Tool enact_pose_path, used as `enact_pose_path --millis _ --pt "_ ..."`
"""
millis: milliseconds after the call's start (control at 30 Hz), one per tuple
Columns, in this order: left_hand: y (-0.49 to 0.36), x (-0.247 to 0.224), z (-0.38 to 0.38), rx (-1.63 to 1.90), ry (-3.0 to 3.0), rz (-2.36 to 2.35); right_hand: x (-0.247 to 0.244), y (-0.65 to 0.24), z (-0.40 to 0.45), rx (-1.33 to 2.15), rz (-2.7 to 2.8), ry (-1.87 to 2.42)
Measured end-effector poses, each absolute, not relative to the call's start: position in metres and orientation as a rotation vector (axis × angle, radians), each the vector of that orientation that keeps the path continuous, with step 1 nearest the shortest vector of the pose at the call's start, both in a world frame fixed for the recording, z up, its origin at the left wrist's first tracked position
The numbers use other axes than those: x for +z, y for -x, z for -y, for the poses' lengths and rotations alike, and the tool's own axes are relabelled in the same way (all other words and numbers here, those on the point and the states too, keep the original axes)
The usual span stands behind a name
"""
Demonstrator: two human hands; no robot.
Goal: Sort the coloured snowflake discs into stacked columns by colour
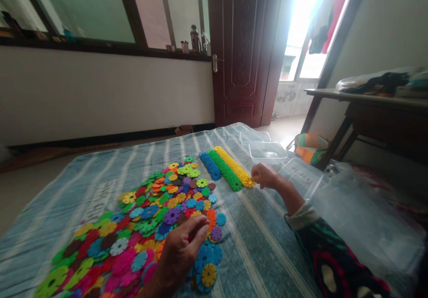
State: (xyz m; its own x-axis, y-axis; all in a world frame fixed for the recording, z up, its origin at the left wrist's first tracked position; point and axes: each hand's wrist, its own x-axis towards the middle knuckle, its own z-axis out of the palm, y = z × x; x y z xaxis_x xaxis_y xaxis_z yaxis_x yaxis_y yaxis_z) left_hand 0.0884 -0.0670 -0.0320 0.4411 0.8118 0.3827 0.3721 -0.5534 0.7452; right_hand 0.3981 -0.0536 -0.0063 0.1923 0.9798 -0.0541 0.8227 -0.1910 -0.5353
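Observation:
My right hand [264, 175] is at the near end of a yellow row [230, 162] of stacked notched plastic discs. Its fingertips pinch a yellow disc [249, 182] there. Alongside lie a green row [224, 169] and a shorter blue row [209, 166]. Lower down, my left hand [182, 249] hovers over or rests on a big loose pile of multicoloured flower-shaped discs [147, 217]. Its fingers are curled with the thumb close to them, and whatever they hold is hidden. Near its fingertips sit an orange disc [211, 217] and a purple disc [216, 233].
A blue striped cloth [254, 226] covers the work surface. Clear plastic boxes [267, 151] and a lid [301, 173] stand at the right, beside plastic bags [364, 217]. A desk [368, 96] is further right. Behind is a dark red door [239, 48].

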Motion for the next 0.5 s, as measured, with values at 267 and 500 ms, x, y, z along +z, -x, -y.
enact_pose_path --millis 267,500 --pt "-0.0853 -0.0362 0.0663 0.954 -2.158 -0.988 -0.0106 -0.3944 0.0516 0.525 1.646 2.11" --pt "-0.0875 -0.0333 0.0663 0.955 -2.168 -0.978 -0.0127 -0.3918 0.0498 0.475 1.656 2.142"
